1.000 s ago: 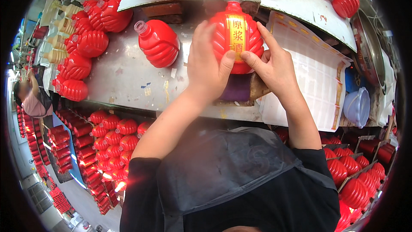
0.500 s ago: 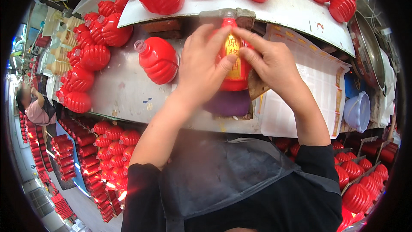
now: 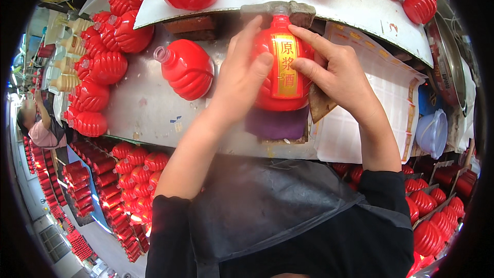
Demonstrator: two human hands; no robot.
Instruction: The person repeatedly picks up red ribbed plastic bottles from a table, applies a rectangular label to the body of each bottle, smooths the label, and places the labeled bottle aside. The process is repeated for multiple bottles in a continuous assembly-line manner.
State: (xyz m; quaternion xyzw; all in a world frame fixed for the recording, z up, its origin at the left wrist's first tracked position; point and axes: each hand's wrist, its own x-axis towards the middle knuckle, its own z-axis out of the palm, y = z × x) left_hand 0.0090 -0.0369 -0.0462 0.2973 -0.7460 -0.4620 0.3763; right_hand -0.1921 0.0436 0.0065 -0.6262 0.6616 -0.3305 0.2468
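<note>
A red round-bodied bottle (image 3: pixel 262 83) with a clear neck lies on its side in front of me, neck pointing away. A yellow-and-gold label (image 3: pixel 286 72) with red characters runs down its upper face. My right hand (image 3: pixel 329 62) grips its right side, index finger at the shoulder and thumb on the label's edge. Along the bottle's left side, my left hand (image 3: pixel 234 77) is slightly blurred, its fingers stretched out and thumb over the red surface; whether it presses there I cannot tell. Purple cloth (image 3: pixel 278 123) shows under the bottle's base.
Another red bottle (image 3: pixel 188 69) lies to the left on the metal table (image 3: pixel 139 118). Several red bottles line the white board (image 3: pixel 360 25) behind and the table's left end. A label sheet (image 3: pixel 355 123) lies right, near a light-blue bucket (image 3: pixel 432 131). A person (image 3: pixel 43 128) is far left.
My left hand has shifted left and its fingers have come off the label, so more of label and bottle shows. My right hand has stayed on the bottle, its fingertips off the neck.
</note>
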